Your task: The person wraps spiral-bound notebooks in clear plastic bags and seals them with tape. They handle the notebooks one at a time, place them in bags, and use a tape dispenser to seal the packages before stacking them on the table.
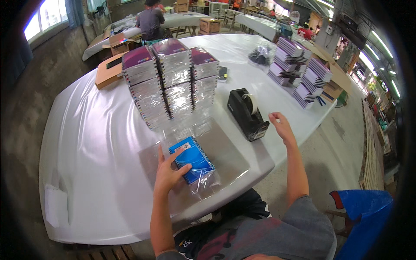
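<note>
We look down on a long table covered in glossy white plastic sheeting (99,143), set in a workshop hall with windows on the left and more covered tables behind, where another person in a grey shirt (149,21) sits with their back to us.

Near the front edge of the table lies a blue rectangular notebook in a clear plastic sleeve (193,159), resting flat on a grey board. Our left hand (169,173) presses on its near left corner, fingers spread apart and flat, the thumb lying across the blue cover; it pins the notebook rather than clasping it.

Our right hand (281,126) hovers in the air just beside a black desktop tape dispenser with a white roll (247,113), near its front cutter end but not touching it. The fingers are loosely curled, thumb and forefinger a little apart, holding nothing that we can make out.

Behind the blue notebook stand three tall stacks of shrink-wrapped spiral notebooks with purple covers (170,80), side by side and touching. Farther right, well apart, are more criss-crossed piles of purple-and-white notebooks (299,69). An open brown cardboard box (108,69) sits at the far left edge of the table.
</note>
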